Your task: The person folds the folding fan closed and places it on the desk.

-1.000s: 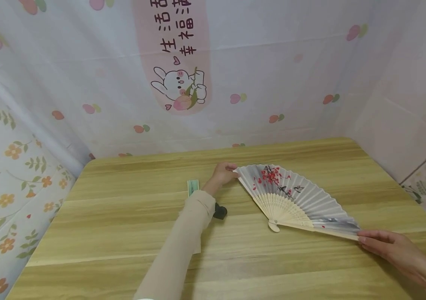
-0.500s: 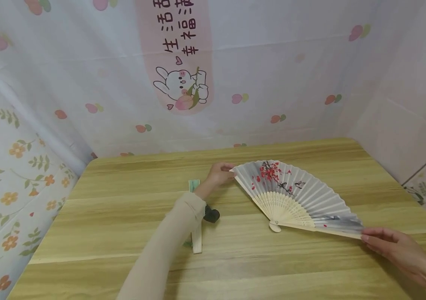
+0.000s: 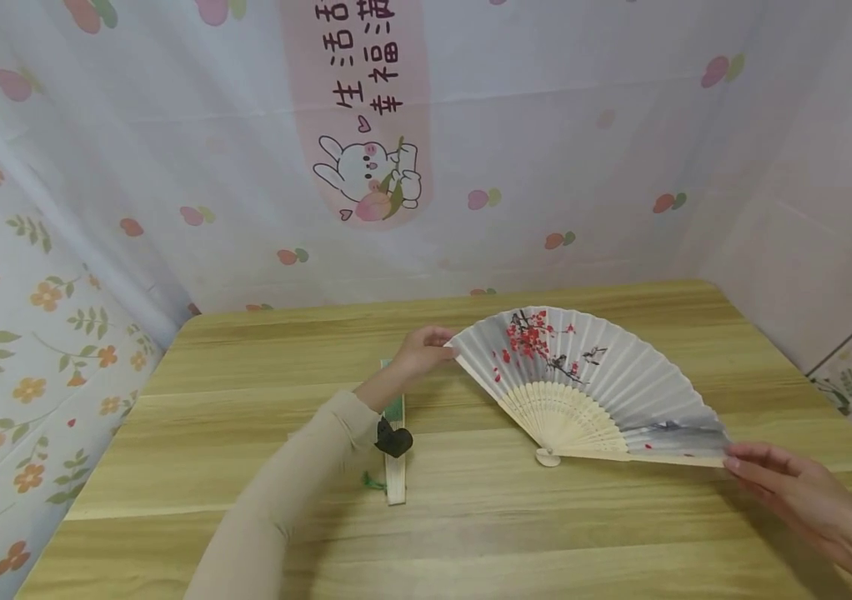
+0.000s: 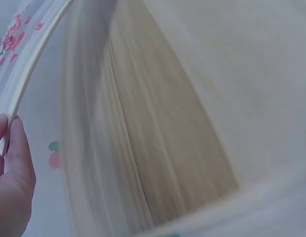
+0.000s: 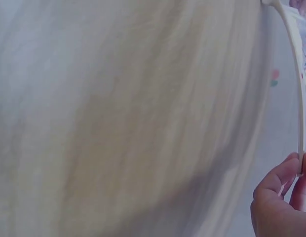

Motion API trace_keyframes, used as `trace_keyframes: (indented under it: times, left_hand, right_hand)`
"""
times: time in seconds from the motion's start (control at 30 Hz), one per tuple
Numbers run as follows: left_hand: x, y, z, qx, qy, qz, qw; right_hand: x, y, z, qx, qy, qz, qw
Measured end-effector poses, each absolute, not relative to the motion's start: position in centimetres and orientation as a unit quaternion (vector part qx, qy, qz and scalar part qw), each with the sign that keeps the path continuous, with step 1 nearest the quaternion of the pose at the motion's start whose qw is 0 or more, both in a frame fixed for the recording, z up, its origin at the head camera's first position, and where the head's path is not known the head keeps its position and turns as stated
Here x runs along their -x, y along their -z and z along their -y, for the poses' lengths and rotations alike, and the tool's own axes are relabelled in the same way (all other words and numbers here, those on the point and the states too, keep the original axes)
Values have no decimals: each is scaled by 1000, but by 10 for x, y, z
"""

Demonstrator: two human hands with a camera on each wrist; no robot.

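Observation:
A folding fan (image 3: 598, 375) is spread wide in the head view, with pale slatted ribs, grey-white cloth and red blossoms with birds. My left hand (image 3: 417, 354) pinches the tip of its left outer rib between thumb and fingers. At the opposite end, my right hand (image 3: 794, 492) grips the tip of the other outer rib. The left wrist view shows the fingers (image 4: 17, 153) closed on the rib's edge. In the right wrist view, thumb and fingers (image 5: 279, 175) hold the rib end. The pivot end points toward the front of the table.
A closed green-and-cream folding fan (image 3: 396, 483) lies lengthwise on the wooden table (image 3: 516, 533), left of the spread fan, a green cord (image 3: 373, 482) beside it. A black piece (image 3: 394, 440) at my left wrist overlaps it. A printed curtain (image 3: 561, 167) hangs behind the table.
My left hand has shifted slightly left, my right hand slightly right and up. The held fan is spread wider, its top edge higher. The left sleeve has moved left, uncovering more of the closed fan.

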State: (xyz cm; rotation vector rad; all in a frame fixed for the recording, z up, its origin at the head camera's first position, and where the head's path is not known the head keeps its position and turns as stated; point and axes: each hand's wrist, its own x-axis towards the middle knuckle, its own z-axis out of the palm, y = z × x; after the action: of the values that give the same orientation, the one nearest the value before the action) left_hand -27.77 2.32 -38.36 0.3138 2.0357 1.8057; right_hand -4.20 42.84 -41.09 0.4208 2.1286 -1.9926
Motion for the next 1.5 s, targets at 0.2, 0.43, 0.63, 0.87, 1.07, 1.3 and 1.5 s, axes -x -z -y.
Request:
trace_keyframes:
  times: [0.2,0.43,0.63,0.87,1.07,1.3,1.5]
  left_hand:
    - [272,385,-9,-113,-661,-716,195]
    - [262,377,10,-120,-667,-708,198]
    - [252,372,25,-128,-674,-700,200]
    - [246,372,39,-132,-681,-691,204]
    - [241,369,51,-113,-681,-695,200]
    - [236,367,68,-98,-673,-709,186]
    - [232,361,90,-94,-680,-707,173]
  right_hand:
    - [45,406,-422,-77,727,-680,65]
    - [54,410,-432,-87,727,-677,75]
    - [58,402,-425,-71,736,-670,69]
    - [61,398,-408,18,800,-599,25]
    - [69,397,-406,29,808,-587,29]
    - [88,416,-418,7,790,-613,30]
    - [98,407,-391,13,801,-599,21]
